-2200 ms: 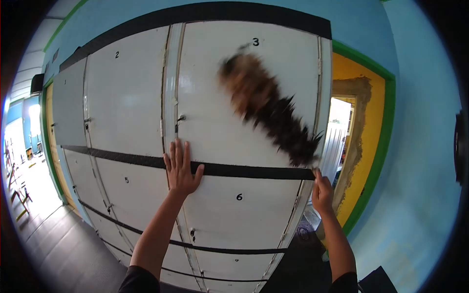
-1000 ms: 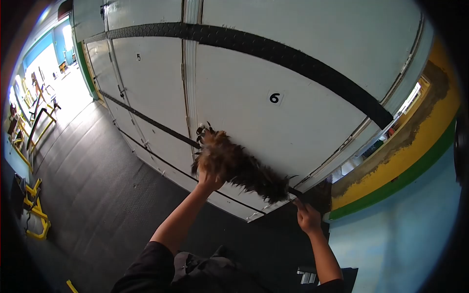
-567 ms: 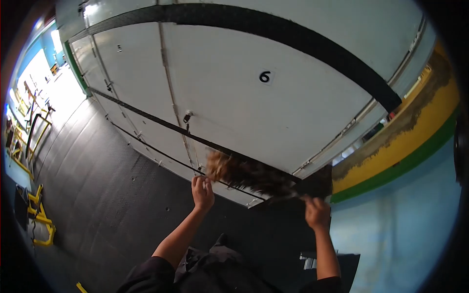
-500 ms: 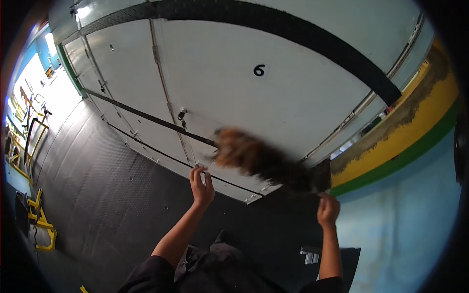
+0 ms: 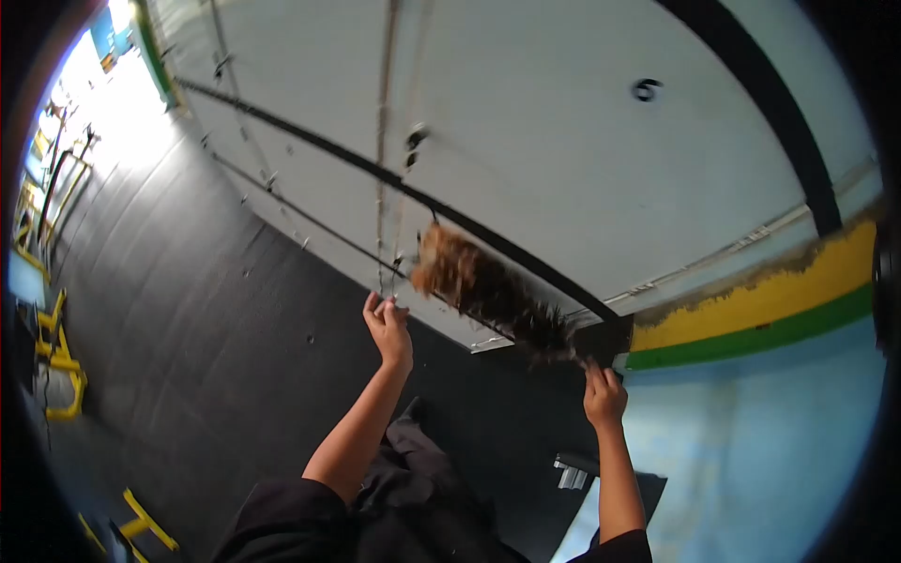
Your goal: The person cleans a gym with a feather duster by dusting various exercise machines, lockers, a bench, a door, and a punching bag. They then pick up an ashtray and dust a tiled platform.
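Observation:
A brown feather duster [image 5: 483, 286], tan at its far end and darker near the handle, slants across the lower part of the white cabinet door [image 5: 544, 141]. My right hand [image 5: 606, 398] is closed around the thin handle end. Near the cabinet's lower edge is my left hand [image 5: 389, 333], with its fingers curled and the fingertips pinched together. Whether anything small lies in that pinch is hidden. Just above it, a small latch or key fitting shows on the door seam.
The door bears a black number [image 5: 647, 90] and dark strips [image 5: 310, 141]. Dark textured floor [image 5: 188, 281] stretches left, where yellow metal frames [image 5: 61, 357] stand. On the right rises a blue wall [image 5: 751, 413] with green and yellow bands.
My view has shifted, so the door number now appears farther right. The feather duster looks less blurred and sits lower against the door. My left fingers have curled closer together.

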{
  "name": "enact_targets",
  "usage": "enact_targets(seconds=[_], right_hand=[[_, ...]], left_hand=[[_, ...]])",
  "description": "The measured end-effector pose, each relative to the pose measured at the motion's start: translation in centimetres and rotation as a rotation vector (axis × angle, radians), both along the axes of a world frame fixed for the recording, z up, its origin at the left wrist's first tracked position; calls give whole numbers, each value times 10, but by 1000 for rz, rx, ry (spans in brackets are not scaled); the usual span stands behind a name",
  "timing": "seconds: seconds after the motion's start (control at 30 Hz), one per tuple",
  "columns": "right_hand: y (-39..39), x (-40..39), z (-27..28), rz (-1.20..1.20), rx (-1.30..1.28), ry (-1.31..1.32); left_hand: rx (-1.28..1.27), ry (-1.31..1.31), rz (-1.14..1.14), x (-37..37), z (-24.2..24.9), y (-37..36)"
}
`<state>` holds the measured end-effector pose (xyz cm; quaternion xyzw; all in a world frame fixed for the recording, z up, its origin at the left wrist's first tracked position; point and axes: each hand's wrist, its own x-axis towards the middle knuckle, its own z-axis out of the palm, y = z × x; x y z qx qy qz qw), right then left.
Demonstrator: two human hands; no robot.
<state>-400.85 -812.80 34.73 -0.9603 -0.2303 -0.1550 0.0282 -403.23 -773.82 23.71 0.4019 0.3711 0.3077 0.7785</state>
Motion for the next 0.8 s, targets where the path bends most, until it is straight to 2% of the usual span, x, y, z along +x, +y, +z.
enact_targets(seconds=[0.07,0.13,0.17,0.23,0.33,0.43,0.53,0.63,0.67,0.8], right_hand=[[43,16,-6,41,-31,-14],[81,30,-26,86,-42,-7],[90,33,-38,103,-59,18],[103,41,-65,62,-305,155],[102,42,-105,52,-413,205],[94,37,-108,49,-513,185],[76,36,-107,56,-488,124],[36,36,-109,41,-471,138],[22,36,-108,52,-550,145],[-14,46,-110,56,-804,221]], left_hand=[[22,75,-25,-43,-34,-4],[-25,131,-171,-81,-66,-8],[-46,153,-156,-101,-81,-9],[-1,219,-279,-133,-109,-10],[-106,285,-210,-174,-152,-5],[-192,404,-141,-208,-186,-2],[-194,456,-197,-234,-209,2],[-243,534,-193,-238,-200,6],[-258,485,-126,-238,-206,4],[-296,477,-127,-225,-214,-7]])
